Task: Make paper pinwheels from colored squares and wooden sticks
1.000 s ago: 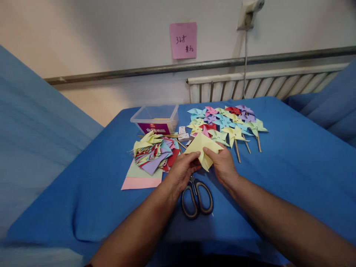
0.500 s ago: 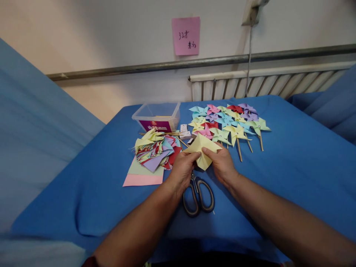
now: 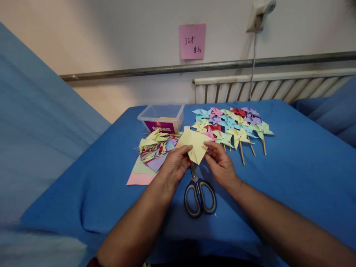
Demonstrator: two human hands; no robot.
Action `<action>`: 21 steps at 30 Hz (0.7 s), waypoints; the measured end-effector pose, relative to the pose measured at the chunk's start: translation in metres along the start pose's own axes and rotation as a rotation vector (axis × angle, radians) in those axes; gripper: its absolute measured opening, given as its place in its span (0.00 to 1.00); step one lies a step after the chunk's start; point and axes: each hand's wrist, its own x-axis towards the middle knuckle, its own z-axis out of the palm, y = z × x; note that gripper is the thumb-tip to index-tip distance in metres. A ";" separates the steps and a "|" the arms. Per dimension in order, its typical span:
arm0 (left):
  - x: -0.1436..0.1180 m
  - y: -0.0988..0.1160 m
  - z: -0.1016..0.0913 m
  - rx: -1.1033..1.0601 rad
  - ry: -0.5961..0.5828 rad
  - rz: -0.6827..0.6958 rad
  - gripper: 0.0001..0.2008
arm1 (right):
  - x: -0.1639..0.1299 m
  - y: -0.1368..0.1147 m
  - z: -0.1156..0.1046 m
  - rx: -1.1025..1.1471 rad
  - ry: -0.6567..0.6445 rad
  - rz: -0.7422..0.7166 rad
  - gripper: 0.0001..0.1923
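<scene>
A creased pale yellow sheet of paper is held up over the middle of the table. My left hand pinches its lower left side, thumb on top and fingers behind. At its right edge is my right hand, fingers curled and fingertips on the paper; the thumb sits lower, a little apart from the index finger. Just below the sheet, dark-handled scissors lie on the blue cloth, blade tips hidden by the paper and my left hand.
Finished paper pinwheels on sticks lie at the back right. Left of my hands is a pile of coloured paper pieces on flat sheets. A clear plastic box stands behind it. The blue-covered table meets the wall and radiator.
The yellow paper has turned and shifted slightly left. My right thumb has come off its face, and that hand has moved to the paper's right edge. The camera view has shifted slightly.
</scene>
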 end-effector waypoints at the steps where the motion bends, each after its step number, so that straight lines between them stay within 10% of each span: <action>1: 0.000 0.001 0.000 -0.005 -0.001 0.000 0.16 | 0.000 0.001 -0.001 -0.065 -0.037 -0.046 0.17; 7: -0.003 0.001 0.000 -0.006 -0.037 0.024 0.17 | 0.002 -0.002 -0.006 -0.294 -0.127 -0.254 0.11; 21: -0.006 -0.006 0.001 0.111 -0.062 0.045 0.10 | 0.001 0.001 -0.004 -0.218 -0.003 -0.136 0.06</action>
